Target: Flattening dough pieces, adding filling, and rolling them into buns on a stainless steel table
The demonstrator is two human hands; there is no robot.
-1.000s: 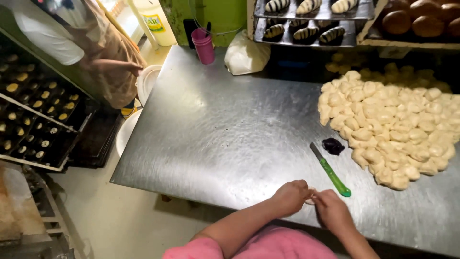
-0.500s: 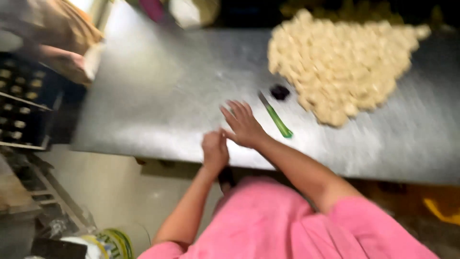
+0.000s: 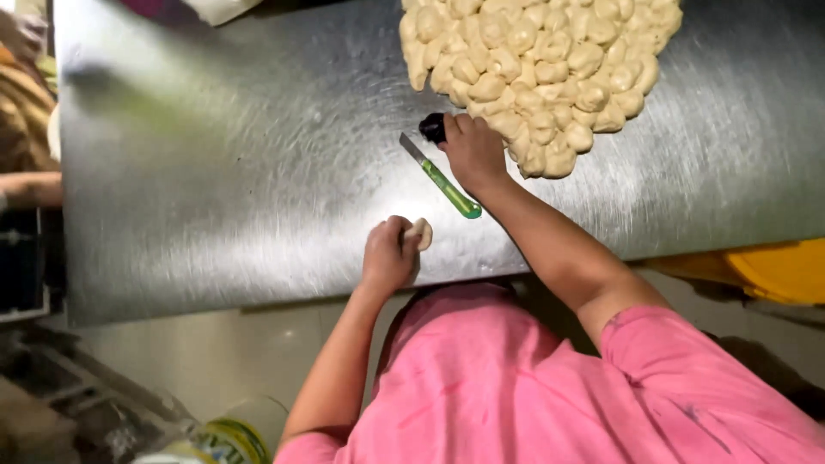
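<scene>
Our left hand [image 3: 388, 253] is curled around a small dough ball [image 3: 420, 233] near the front edge of the shiny metal table [image 3: 215, 172]. Our right hand [image 3: 473, 152] touches a dark little lump [image 3: 432, 127], fingers bent, beside the big dough pile [image 3: 537, 69]. A green-handled knife [image 3: 443, 178] lies between our hands.

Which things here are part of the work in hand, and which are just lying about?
In hand:
left hand holding a dough piece
right hand at the dark lump
dough pile

Lying about:
green-handled knife
yellow tub
</scene>
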